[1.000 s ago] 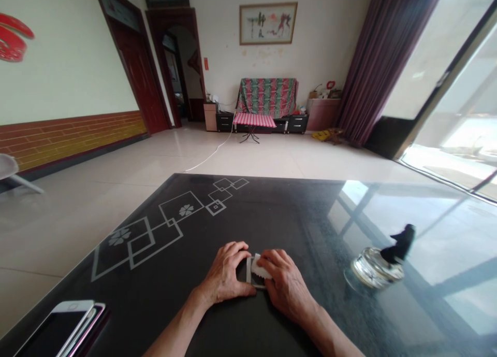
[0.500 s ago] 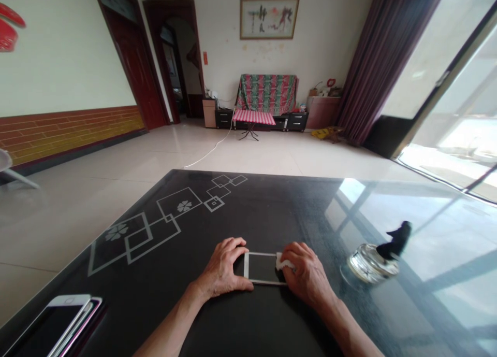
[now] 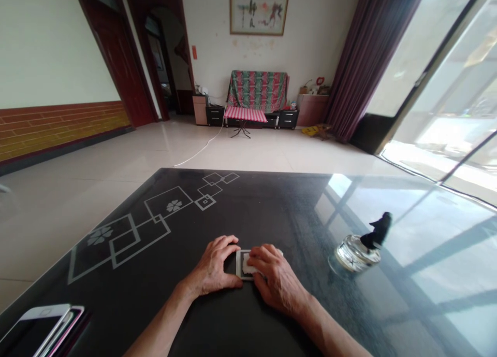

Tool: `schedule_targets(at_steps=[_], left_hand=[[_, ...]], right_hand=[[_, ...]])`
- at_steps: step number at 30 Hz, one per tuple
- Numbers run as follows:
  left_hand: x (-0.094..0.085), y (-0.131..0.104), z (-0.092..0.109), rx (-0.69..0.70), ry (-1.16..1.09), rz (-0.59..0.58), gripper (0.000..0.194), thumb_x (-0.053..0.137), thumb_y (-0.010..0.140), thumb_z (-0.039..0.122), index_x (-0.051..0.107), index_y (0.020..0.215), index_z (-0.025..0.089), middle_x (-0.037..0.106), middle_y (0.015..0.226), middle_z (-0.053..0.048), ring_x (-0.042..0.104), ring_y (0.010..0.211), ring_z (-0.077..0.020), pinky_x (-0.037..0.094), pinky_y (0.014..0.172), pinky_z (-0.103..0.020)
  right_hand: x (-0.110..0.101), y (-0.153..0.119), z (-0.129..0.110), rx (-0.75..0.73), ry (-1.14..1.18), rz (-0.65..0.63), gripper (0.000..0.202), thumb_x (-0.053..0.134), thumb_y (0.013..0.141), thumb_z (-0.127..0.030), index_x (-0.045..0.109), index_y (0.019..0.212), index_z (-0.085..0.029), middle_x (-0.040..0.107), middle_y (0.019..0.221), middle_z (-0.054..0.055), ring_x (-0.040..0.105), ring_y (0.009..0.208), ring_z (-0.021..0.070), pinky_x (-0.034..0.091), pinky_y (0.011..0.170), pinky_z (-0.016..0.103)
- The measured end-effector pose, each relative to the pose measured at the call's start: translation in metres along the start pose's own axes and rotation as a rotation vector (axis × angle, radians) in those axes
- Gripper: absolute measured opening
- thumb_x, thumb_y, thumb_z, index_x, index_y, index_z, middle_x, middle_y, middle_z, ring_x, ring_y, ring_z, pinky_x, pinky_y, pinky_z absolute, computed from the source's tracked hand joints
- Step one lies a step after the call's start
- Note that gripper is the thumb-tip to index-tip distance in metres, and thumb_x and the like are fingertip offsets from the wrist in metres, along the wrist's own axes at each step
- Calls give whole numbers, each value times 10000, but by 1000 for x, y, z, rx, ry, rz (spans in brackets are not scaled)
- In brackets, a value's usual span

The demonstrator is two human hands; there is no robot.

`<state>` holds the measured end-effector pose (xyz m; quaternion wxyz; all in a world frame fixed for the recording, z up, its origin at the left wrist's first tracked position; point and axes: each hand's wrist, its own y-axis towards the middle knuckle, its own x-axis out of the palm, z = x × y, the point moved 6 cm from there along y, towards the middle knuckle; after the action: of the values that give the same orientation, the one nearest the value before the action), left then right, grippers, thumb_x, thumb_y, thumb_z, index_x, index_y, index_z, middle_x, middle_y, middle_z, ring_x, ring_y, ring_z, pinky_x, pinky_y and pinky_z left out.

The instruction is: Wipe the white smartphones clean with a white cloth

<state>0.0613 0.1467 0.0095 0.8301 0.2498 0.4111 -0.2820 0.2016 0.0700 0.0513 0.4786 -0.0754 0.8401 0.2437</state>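
Note:
A white-framed smartphone (image 3: 238, 268) lies flat on the black table (image 3: 264, 206), its dark screen facing up. My left hand (image 3: 212, 268) holds the left end of it between thumb and fingers. Over the screen, my right hand (image 3: 276, 276) presses a crumpled white tissue (image 3: 249, 266) under its closed fingers. That hand hides most of the phone's middle and right end. To the right stands a clear glass spray bottle (image 3: 354, 254) with a black trigger head, apart from both hands.
Several stacked phones (image 3: 33, 330) lie at the table's near left corner. Grey square-and-flower patterns (image 3: 142, 225) mark the left side of the tabletop. Beyond the table are a small checked folding table (image 3: 245, 113), a cloth-covered object (image 3: 257, 90) and a purple curtain (image 3: 361, 61).
My right hand has slid left across the phone with the tissue, from its right end to near its left end. My left hand keeps its hold. The whole view has shifted slightly.

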Motion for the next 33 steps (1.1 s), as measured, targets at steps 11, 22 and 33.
schedule_targets(at_steps=[11,22,33], left_hand=[[-3,1,5,2,-11,-21,706,825,543,513,607,1154,236,484,1352,-88,401,1266,-332,322,1070,-476],[-1,2,4,17,-11,5,742,854,495,501,608,1137,225,500,1334,-83,419,1237,-326,346,1042,-465],[-1,2,3,-4,-48,52,763,886,417,409,593,1095,216,512,1316,-81,439,1229,-314,361,1037,-448]], right_hand=[[-37,-37,46,95,-64,1,255,413,883,-112,637,954,-210,596,1000,70,527,934,204,438,837,350],[-7,-8,23,32,-72,-9,247,427,884,-91,617,998,-202,596,1037,66,505,941,207,422,857,355],[17,20,4,-32,-53,-17,216,466,860,-96,616,969,-207,590,1002,66,496,929,214,421,858,359]])
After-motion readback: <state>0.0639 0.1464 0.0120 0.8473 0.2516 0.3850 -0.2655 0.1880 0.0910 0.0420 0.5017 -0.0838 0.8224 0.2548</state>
